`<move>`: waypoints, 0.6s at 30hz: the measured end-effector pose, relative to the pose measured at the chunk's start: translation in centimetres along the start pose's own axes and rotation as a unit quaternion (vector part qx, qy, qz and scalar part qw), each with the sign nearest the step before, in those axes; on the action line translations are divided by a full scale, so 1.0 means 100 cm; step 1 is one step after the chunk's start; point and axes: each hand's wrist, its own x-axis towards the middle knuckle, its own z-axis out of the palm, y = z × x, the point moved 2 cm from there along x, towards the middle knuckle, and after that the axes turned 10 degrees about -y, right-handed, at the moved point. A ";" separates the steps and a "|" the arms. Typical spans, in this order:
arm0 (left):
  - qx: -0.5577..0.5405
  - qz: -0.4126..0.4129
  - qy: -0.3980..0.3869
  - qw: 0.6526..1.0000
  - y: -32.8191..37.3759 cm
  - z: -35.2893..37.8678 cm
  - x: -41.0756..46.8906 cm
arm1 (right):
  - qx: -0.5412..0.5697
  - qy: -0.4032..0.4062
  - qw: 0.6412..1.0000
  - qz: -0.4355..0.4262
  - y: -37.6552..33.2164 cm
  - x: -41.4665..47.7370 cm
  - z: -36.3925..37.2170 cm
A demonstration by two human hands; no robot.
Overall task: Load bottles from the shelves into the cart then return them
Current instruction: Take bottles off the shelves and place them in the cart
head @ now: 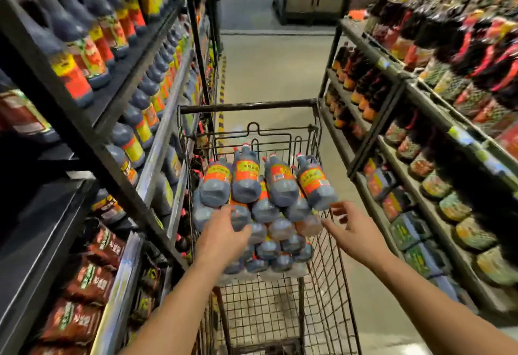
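A wire shopping cart (322,284) stands in the aisle in front of me. Several dark sauce bottles (277,180) with orange and yellow labels lie stacked in its far half, bottoms toward me. My left hand (224,231) reaches over the stack's left side, fingers curved over the bottom of a dark bottle (238,215) in the second row; whether it grips is unclear. My right hand (350,228) hovers open just right of the pile, fingers spread near the bottom of the rightmost top bottle (316,183), holding nothing.
Tall black shelves (112,119) on the left carry rows of dark bottles and, lower down, red packets (92,270). A lower shelf unit (420,136) on the right holds bottles and jars. The grey aisle floor (269,74) runs ahead to a counter.
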 end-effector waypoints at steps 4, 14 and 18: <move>0.024 -0.037 0.015 0.999 0.010 -0.005 0.047 | -0.040 -0.024 0.998 0.031 0.010 0.063 -0.006; 0.044 -0.074 0.023 0.996 0.035 0.004 0.184 | -0.171 -0.109 0.974 0.099 0.032 0.212 0.026; 0.091 -0.119 0.008 0.989 0.042 0.017 0.221 | -0.148 -0.127 0.970 0.148 0.044 0.234 0.035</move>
